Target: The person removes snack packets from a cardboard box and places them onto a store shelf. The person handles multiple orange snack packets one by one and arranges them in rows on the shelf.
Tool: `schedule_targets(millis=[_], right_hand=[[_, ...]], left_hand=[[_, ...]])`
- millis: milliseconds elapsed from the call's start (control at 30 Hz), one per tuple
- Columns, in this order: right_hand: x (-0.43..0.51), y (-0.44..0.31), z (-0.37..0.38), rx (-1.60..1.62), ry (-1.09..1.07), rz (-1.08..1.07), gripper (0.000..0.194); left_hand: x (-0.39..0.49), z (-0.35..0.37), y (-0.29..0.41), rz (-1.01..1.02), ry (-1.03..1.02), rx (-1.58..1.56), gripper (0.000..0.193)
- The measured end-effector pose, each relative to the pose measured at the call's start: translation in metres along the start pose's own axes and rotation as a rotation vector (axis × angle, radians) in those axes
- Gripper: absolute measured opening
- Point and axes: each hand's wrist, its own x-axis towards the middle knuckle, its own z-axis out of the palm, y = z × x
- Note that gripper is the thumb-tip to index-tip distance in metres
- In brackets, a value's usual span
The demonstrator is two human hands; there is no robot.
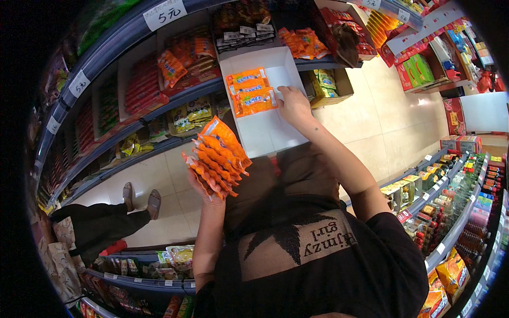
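Note:
My left hand (204, 194) grips a thick stack of orange snack packets (218, 159), fanned out and held upright left of my lap. In front of me, a shallow white cardboard box (264, 137) extends over my lap towards the shelf. Several orange packets (254, 99) lie flat in its left half, overlapping in a row. My right hand (295, 105) reaches into the box from the right. Its thumb and forefinger are apart, close by the right end of the nearest packet; whether they touch it is hard to see.
Shelves ahead carry boxes of packets, including loose orange packets (304, 43) and a yellow carton (332, 88). A price-tagged shelf rail (119, 43) curves above. Bottle shelves (433, 206) stand to my right. Another person's legs and sandals (153, 204) are on the tiled floor at left.

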Motion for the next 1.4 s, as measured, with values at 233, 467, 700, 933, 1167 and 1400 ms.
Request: schedule_targets(millis=[233,467,700,933,1167,1400], right_hand=[[-0.012,0.005,0.003,0.175,-0.130,-0.020,0.017],[-0.033,-0.012,-0.030,0.449,0.038,-0.190,0.021],[-0.072,-0.058,-0.060,0.918,-0.453,0.041,0.022],[-0.071,-0.064,-0.056,0.870,-0.252,-0.075,0.019],[-0.073,-0.067,-0.072,0.708,-0.015,-0.234,0.012],[-0.073,-0.067,-0.075,0.861,0.081,-0.158,0.018]], left_hand=[[0.002,0.006,-0.004,0.042,0.027,0.022,0.068],[0.009,0.020,-0.010,-0.078,-0.231,-0.220,0.071],[0.013,0.030,-0.015,-0.217,-0.270,-0.332,0.070],[0.010,0.020,-0.016,-0.183,-0.071,-0.026,0.066],[0.013,0.018,-0.017,-0.138,-0.016,0.019,0.067],[0.011,0.021,-0.019,-0.105,-0.028,0.052,0.071]])
